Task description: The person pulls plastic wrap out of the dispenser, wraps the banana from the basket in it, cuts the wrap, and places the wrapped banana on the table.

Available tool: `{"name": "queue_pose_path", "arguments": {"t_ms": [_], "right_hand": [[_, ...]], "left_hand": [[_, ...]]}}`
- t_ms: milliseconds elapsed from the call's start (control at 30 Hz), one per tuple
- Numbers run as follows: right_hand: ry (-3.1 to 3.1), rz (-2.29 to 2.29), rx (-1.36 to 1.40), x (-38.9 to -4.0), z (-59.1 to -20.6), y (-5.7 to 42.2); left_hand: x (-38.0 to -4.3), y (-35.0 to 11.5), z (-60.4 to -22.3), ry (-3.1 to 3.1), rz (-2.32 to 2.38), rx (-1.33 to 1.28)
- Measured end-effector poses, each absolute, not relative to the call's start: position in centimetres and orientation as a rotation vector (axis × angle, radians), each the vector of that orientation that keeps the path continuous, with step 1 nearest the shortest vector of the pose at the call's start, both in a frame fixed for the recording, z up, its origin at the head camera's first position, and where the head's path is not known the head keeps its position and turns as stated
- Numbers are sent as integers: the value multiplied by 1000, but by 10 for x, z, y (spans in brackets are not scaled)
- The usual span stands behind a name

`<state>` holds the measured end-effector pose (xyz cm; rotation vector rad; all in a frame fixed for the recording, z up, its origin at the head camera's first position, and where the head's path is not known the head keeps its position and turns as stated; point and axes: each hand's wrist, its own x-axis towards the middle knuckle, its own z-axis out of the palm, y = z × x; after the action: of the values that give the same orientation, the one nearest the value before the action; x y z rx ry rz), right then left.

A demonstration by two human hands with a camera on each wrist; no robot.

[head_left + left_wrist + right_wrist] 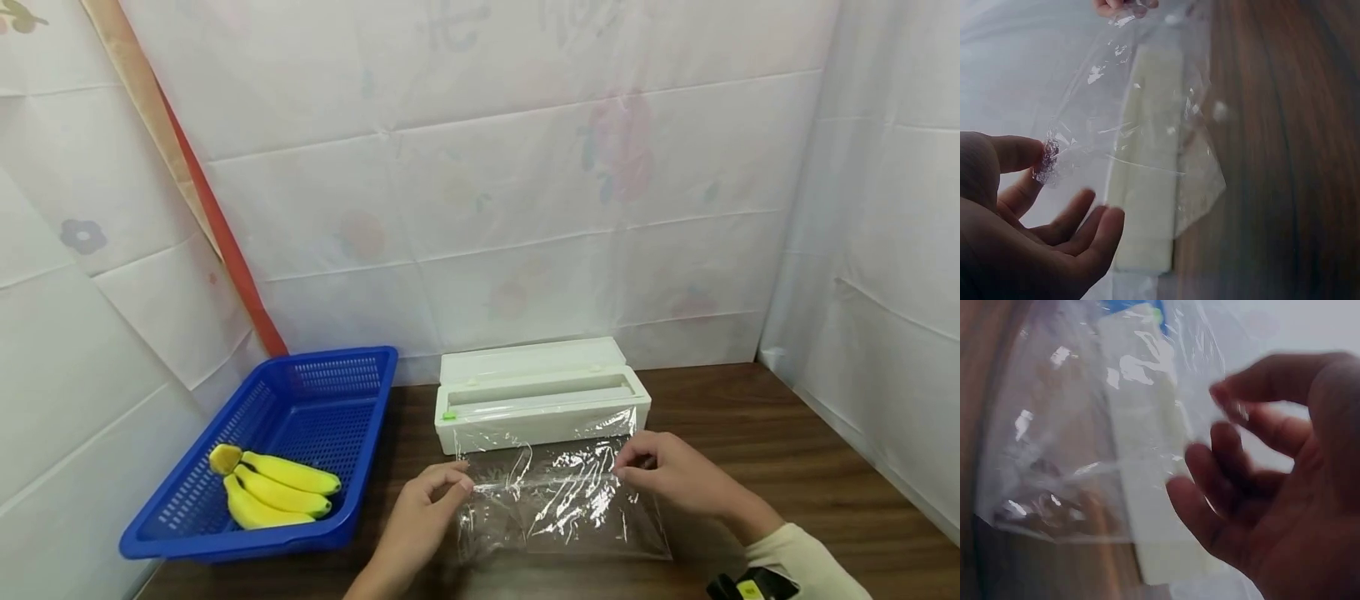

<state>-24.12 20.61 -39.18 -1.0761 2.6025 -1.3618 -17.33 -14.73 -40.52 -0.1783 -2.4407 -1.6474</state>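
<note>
A sheet of clear plastic wrap [573, 508] stretches between my two hands, wrinkled and shiny, above the dark wooden table. My left hand [423, 512] pinches its left edge between thumb and index finger; the left wrist view shows the film [1104, 125] bunched there, with the other fingers loosely bent. At the opposite edge, my right hand [682, 479] pinches the film with thumb and forefinger. Just beyond the sheet stands a white wrap dispenser box [446, 435], its lid [532, 358] raised and a green slider [449, 415] at its left end. A roll [547, 402] lies inside.
To the left, a blue plastic basket [378, 417] holds a bunch of yellow bananas [281, 496]. White patterned cloth [487, 208] hangs behind the table and along both sides. A red and tan strip [232, 258] slants down behind the basket.
</note>
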Motion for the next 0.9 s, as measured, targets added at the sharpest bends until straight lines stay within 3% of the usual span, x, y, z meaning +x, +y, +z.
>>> {"name": "queue_pose_path", "arguments": {"t_ms": [333,900], "right_hand": [[2945,-1251,-1011,-253,-408,184],[2944,-1241,-773,-268,-411,186]], "left_hand": [[-204,-148,-419,-2430,-1535,-117],[-235,-141,-423,-2416,-1537,-68]]}}
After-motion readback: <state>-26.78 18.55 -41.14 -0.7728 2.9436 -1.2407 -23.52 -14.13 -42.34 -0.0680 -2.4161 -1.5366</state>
